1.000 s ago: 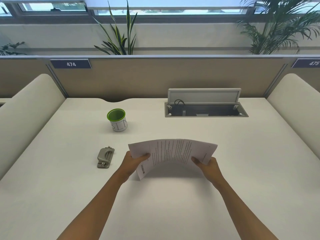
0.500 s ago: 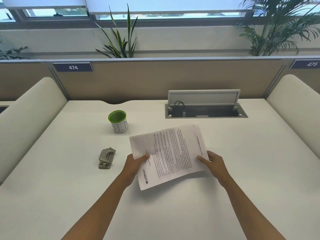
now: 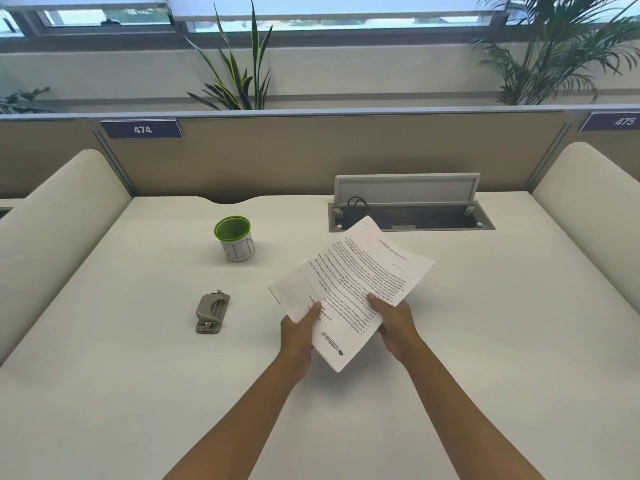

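White sheets (image 3: pixel 353 282) hover tilted over the middle of the desk (image 3: pixel 485 341), pinched at their near edges, thumbs on top, by 2 hands, left hand (image 3: pixel 298 336) and right hand (image 3: pixel 396 323), likely to square them for the punch (image 3: pixel 211 313) lying to the left

White desk (image 3: pixel 138 358), tan partition (image 3: pixel 294 157), window (image 3: pixel 311 15), potted plants (image 3: pixel 239 71), daylight

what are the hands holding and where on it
A stack of printed papers: the left hand pinches its lower left edge and the right hand its lower right edge, thumbs on top.
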The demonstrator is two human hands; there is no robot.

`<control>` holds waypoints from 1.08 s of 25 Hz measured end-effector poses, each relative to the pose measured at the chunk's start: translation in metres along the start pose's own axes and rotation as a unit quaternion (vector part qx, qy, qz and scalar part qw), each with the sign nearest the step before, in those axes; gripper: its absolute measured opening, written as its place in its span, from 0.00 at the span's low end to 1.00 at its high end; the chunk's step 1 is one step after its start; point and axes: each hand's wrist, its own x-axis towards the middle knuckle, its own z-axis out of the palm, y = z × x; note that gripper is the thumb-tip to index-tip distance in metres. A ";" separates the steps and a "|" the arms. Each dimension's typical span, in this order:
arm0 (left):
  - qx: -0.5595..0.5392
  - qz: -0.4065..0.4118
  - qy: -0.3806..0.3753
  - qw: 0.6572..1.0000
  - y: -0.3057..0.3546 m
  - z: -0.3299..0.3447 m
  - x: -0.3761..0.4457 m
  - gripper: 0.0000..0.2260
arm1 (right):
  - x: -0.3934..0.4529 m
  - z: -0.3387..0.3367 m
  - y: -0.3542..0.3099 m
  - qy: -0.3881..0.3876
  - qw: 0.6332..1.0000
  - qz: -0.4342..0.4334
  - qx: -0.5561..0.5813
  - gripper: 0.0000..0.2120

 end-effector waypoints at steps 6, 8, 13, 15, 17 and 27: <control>0.044 0.014 -0.063 0.997 0.045 -0.025 0.002 0.10 | 0.004 -0.027 -0.023 -0.014 0.998 -0.017 -0.052 0.19; 0.099 -0.025 -0.113 0.988 0.063 -0.031 0.003 0.11 | 0.003 -0.034 -0.031 -0.041 0.993 -0.004 -0.111 0.19; 0.204 -0.106 -0.194 0.954 0.085 -0.015 0.011 0.19 | 0.002 -0.024 -0.046 -0.147 0.958 -0.007 -0.246 0.17; 0.196 -0.096 -0.187 0.958 0.085 -0.003 0.010 0.18 | 0.002 -0.016 -0.046 -0.146 0.951 -0.028 -0.271 0.16; 0.181 -0.070 -0.160 0.968 0.081 0.004 0.011 0.17 | 0.004 -0.010 -0.042 -0.105 0.955 -0.058 -0.272 0.16; 0.201 0.142 -0.122 0.961 0.073 0.011 0.014 0.15 | 0.004 0.007 -0.031 0.016 0.939 -0.226 -0.257 0.12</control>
